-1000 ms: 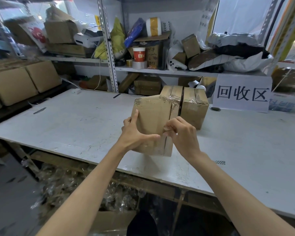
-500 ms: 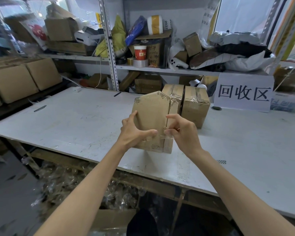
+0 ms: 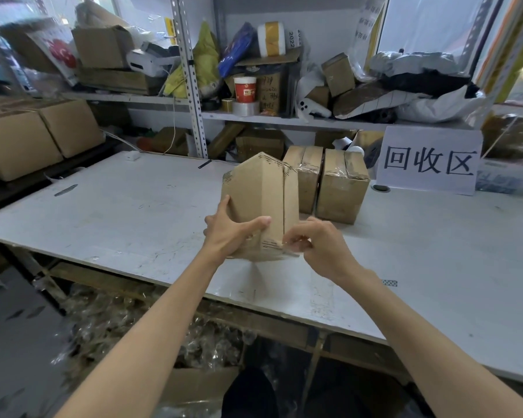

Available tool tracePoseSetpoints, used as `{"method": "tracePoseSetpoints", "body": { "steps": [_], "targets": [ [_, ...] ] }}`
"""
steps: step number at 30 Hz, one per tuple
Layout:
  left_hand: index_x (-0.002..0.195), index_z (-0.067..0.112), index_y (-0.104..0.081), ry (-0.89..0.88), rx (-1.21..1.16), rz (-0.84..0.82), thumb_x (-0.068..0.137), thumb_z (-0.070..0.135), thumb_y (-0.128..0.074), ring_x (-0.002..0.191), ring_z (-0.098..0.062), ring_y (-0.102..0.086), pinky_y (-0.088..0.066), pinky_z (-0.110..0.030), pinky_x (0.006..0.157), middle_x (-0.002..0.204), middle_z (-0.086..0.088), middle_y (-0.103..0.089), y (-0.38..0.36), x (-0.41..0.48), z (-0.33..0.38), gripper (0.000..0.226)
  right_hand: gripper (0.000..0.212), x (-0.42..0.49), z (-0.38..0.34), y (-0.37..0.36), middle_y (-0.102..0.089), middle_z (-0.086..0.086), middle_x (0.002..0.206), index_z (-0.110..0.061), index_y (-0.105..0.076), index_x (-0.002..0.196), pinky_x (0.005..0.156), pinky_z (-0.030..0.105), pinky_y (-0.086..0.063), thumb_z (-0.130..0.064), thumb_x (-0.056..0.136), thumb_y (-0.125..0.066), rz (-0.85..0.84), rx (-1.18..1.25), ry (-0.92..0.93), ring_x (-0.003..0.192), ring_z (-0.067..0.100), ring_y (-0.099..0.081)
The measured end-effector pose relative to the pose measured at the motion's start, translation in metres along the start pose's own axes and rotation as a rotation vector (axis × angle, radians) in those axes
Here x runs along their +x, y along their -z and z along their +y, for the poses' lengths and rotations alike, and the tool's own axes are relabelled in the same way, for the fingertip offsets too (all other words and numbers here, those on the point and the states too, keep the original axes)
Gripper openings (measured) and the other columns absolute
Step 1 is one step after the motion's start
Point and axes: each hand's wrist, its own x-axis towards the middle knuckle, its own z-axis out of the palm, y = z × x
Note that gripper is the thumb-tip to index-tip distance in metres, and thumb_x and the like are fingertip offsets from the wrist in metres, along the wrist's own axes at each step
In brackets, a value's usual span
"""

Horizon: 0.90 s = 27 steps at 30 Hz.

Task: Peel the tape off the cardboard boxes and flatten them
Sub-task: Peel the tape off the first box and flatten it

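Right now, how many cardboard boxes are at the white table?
3: held box, gripped by left hand, right hand pinching its tape; middle box and right box standing behind it. More could hide behind.

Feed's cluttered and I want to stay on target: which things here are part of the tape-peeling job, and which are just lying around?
Job:
- held box, gripped by left hand
- tape end, pinched by right hand
- second taped box and third taped box, standing on the table

Lying about:
- red cup
- tape roll
- white sign
- shelf carton
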Motion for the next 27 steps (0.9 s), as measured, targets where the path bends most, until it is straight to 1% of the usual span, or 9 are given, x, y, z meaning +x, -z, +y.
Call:
{"method": "tracePoseSetpoints", "body": {
  "steps": [2,3,7,9,12,15,20,24,27],
  "targets": [
    [0.154,0.035,-0.014,0.003,0.019,-0.007,0.047,0.07,-0.074,0.132,-0.034,-0.035,-0.041,-0.055,0.106,0.144,-0.01,-0.028,-0.001,-0.001,-0.001,0.128,0.025,0.001,0.003,0.0,-0.057,-0.011,0.079,-0.018,-0.075,0.083,0.072,0.019,-0.042,0.005,0.079,-0.066,-0.019,0.049,-0.024,0.084,0.014,-0.042],
    [0.154,0.036,-0.012,0.008,0.027,-0.009,0.046,0.07,-0.074,0.132,-0.034,-0.034,-0.041,-0.055,0.106,0.144,-0.009,-0.027,-0.002,-0.001,0.0,0.129,0.024,0.002,0.003,-0.001,-0.055,-0.006,0.083,-0.018,-0.074,0.084,0.074,0.018,-0.043,0.004,0.079,-0.068,0.004,0.081,-0.036,0.084,0.015,-0.044],
    [0.152,0.039,-0.009,0.01,0.047,-0.048,0.044,0.07,-0.077,0.131,-0.034,-0.035,-0.041,-0.052,0.106,0.142,-0.008,-0.026,0.002,-0.001,0.0,0.132,0.03,0.005,-0.002,-0.01,-0.058,0.004,0.082,-0.014,-0.063,0.099,0.069,0.04,-0.054,0.004,0.076,-0.073,0.247,0.165,-0.136,0.074,0.019,-0.061],
    [0.151,0.04,-0.008,0.026,0.043,-0.051,0.044,0.072,-0.077,0.13,-0.033,-0.036,-0.044,-0.047,0.102,0.141,-0.007,-0.026,0.003,0.0,-0.001,0.131,0.016,0.004,-0.006,-0.017,-0.057,-0.002,0.079,-0.011,-0.066,0.087,0.065,0.04,-0.051,0.003,0.08,-0.068,0.308,0.071,-0.043,0.07,0.018,-0.057],
    [0.15,0.041,-0.01,0.035,0.0,-0.031,0.046,0.072,-0.078,0.126,-0.03,-0.039,-0.046,-0.04,0.094,0.133,-0.003,-0.028,0.004,0.0,-0.003,0.128,0.009,-0.003,-0.015,-0.026,-0.056,-0.006,0.084,-0.014,-0.067,0.089,0.063,0.028,-0.047,-0.007,0.083,-0.067,0.297,0.009,0.079,0.071,0.012,-0.054],
    [0.15,0.038,-0.014,0.04,-0.008,0.006,0.041,0.077,-0.077,0.125,-0.029,-0.042,-0.046,-0.042,0.097,0.136,-0.004,-0.032,0.007,0.002,-0.003,0.131,0.022,-0.008,-0.015,-0.029,-0.062,-0.006,0.091,-0.018,-0.07,0.101,0.067,0.019,-0.045,-0.014,0.08,-0.074,0.289,0.038,0.098,0.075,0.009,-0.058],
    [0.148,0.035,-0.018,0.017,0.027,0.063,0.042,0.076,-0.078,0.122,-0.026,-0.043,-0.043,-0.04,0.096,0.131,-0.003,-0.034,0.001,-0.001,-0.001,0.129,0.009,-0.012,-0.01,-0.034,-0.067,-0.004,0.088,-0.011,-0.076,0.082,0.072,0.031,-0.051,-0.009,0.074,-0.08,0.363,0.26,-0.03,0.081,0.013,-0.063],
    [0.148,0.035,-0.019,-0.01,0.035,0.058,0.047,0.071,-0.081,0.112,-0.02,-0.039,-0.041,-0.037,0.093,0.128,-0.001,-0.033,-0.001,-0.001,0.0,0.125,0.019,-0.009,-0.004,-0.032,-0.062,-0.003,0.082,-0.011,-0.065,0.076,0.072,0.032,-0.05,-0.005,0.068,-0.081,0.291,0.324,-0.134,0.079,0.016,-0.06],
    [0.149,0.034,-0.019,-0.022,0.033,0.071,0.047,0.069,-0.083,0.11,-0.017,-0.038,-0.04,-0.034,0.091,0.123,0.002,-0.031,-0.002,-0.002,0.001,0.125,0.023,-0.008,-0.002,-0.028,-0.063,-0.001,0.079,-0.013,-0.063,0.075,0.067,0.03,-0.049,0.006,0.069,-0.075,0.241,0.31,-0.129,0.075,0.015,-0.058]
  ]
}}
